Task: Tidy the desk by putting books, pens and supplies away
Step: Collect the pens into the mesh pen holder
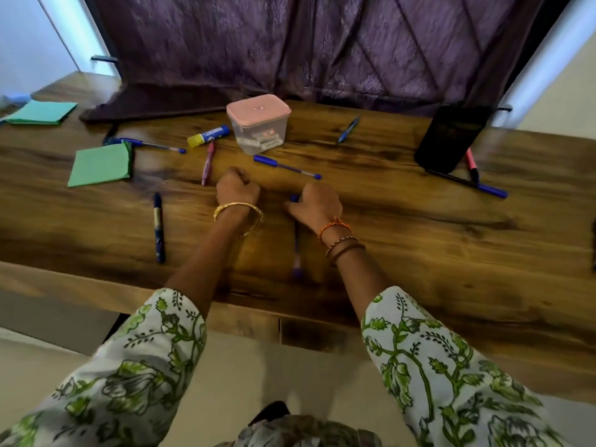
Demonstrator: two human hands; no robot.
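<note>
Head view looks down on a dark-grained wooden desk (403,227) with both forearms reaching in from the bottom of the frame. At centre, the left hand (238,188) is curled into a loose fist, fingers pressed together, resting on the wood with nothing visible in it. Just right of it, the right hand (317,201) has its fingers pinched around the blue cap end of a blue pen (296,250), whose barrel runs back toward the lower edge of the desk beneath the wrist.

Above the hands, near the middle of the frame, stands a clear container (259,127) with a pink lid, closed, holding a few small whitish pieces. Left of it lies a glue stick (209,135) with a yellow cap, and below that a pink pen (208,163). A capped blue pen (287,167) lies slanted between the container and the hands. At left centre a green sticky-note pad (100,165) sits beside another blue pen (151,145), and a dark blue patterned pen (158,228) lies lower left. A second green pad (40,111) is at the upper left. Right of the container lies a small blue pen (348,129). At the right, a black phone (450,138) lies close to a pink marker (471,164) and a long blue-capped pen (467,182). Purple cloth (322,43) hangs across the top.
</note>
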